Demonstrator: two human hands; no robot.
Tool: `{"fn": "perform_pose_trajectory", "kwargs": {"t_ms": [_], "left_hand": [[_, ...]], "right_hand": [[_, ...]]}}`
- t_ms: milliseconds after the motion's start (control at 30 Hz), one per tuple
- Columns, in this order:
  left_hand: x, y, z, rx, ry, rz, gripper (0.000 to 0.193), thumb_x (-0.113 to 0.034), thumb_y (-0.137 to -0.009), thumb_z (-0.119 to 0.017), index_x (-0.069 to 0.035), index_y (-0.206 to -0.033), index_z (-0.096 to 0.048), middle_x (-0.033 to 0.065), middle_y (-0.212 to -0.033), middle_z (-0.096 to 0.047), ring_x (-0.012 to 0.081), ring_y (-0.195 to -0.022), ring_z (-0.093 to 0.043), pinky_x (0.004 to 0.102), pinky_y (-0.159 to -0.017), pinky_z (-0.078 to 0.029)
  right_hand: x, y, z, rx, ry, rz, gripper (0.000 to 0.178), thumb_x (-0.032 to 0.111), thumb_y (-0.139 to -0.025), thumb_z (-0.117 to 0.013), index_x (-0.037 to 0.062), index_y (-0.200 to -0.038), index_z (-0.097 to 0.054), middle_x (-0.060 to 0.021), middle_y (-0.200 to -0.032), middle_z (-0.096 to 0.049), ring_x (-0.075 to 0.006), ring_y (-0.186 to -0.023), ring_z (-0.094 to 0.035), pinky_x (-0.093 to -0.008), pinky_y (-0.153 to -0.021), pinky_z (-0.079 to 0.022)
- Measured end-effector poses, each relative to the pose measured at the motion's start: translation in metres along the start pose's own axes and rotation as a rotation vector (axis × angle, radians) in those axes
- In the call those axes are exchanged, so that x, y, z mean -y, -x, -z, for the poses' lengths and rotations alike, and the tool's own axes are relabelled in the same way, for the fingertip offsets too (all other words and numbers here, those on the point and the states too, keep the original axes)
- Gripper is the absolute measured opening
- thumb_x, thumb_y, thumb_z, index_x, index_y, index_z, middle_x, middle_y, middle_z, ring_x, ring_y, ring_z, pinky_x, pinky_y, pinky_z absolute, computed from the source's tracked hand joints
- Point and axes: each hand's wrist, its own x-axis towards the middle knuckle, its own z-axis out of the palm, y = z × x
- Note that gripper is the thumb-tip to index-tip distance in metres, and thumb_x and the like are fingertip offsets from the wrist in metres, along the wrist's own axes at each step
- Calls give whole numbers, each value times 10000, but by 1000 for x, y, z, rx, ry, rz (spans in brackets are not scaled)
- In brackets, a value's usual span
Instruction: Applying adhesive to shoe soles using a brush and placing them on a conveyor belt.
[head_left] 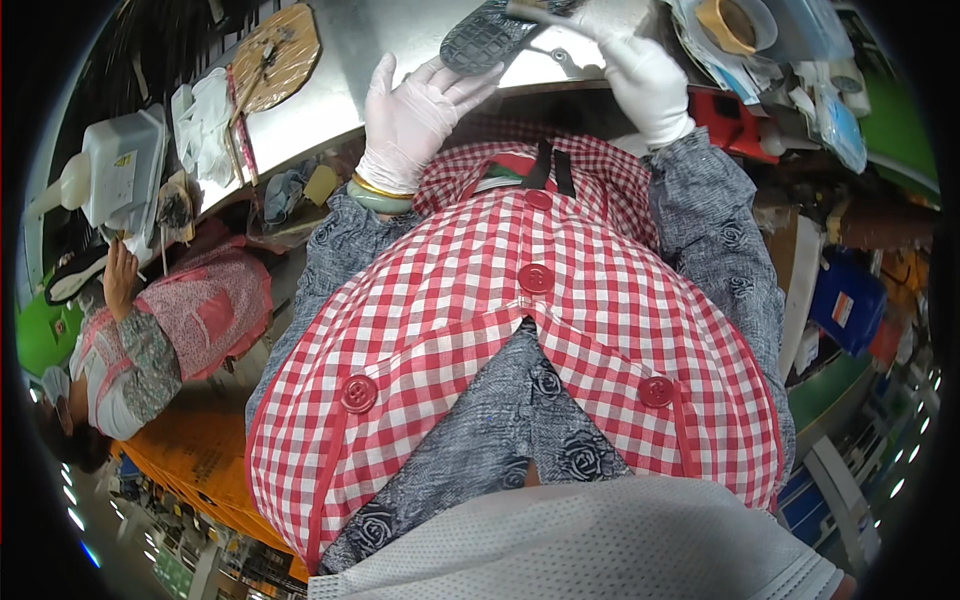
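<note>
A black shoe sole (478, 45) with a block-patterned tread lies at the top edge, partly out of view. My left hand (415, 115), in a thin white glove, is palm up with the thumb apart and fingers stretched out; its fingertips touch the near end of the sole. To the right, my right hand (648, 88), also gloved in white, is closed around a thin pale-handled tool (553, 19) that looks like a brush. Its tip reaches left over the sole. The metal worktop (375, 30) runs beneath both.
At the left lie a round brown board (277, 58) with dark residue, white cloths (203, 125) and a clear plastic box (125, 165). A tub (735, 25) stands at the upper right above a red object (730, 125). A co-worker (150, 330) works at the left.
</note>
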Motion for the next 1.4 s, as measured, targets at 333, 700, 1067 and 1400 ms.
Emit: {"fn": "perform_pose_trajectory", "kwargs": {"t_ms": [333,700,1067,1400], "left_hand": [[2,-1,-6,-105,-11,95,687,-430,-1003,-315,94,-1431,-196,310,-1459,-310,499,-1385,-238,620,-1152,-181],[-2,-18,-8,14,88,169,706,-466,-1007,-285,120,-1397,-242,319,-1414,-363,476,-1331,-349,642,-1115,-233],[32,-16,4,170,20,207,481,-249,-1008,-311,50,-1376,-395,249,-1293,-547,430,-1195,-530,602,-1070,-362],[-6,10,-88,347,-171,55,545,-177,-897,-505,-8,-1402,-388,221,-1352,-510,366,-1184,-566,606,-1015,-429]], "right_hand": [[6,9,13,-191,39,-33,479,7,-814,-664,228,-1239,-651,-46,-643,-521,-217,-582,-542,-308,-537,-466],[9,9,24,-112,-15,-163,299,50,-807,-668,161,-1080,-719,-51,-896,-696,-223,-736,-649,-308,-643,-539],[44,-8,33,-166,-277,-544,279,99,-899,-607,92,-1170,-671,-149,-872,-662,-272,-778,-649,-334,-712,-507],[38,-18,50,-529,-844,-747,372,24,-936,-557,20,-1308,-572,-8,-1032,-651,-48,-765,-547,-191,-667,-457]]}}
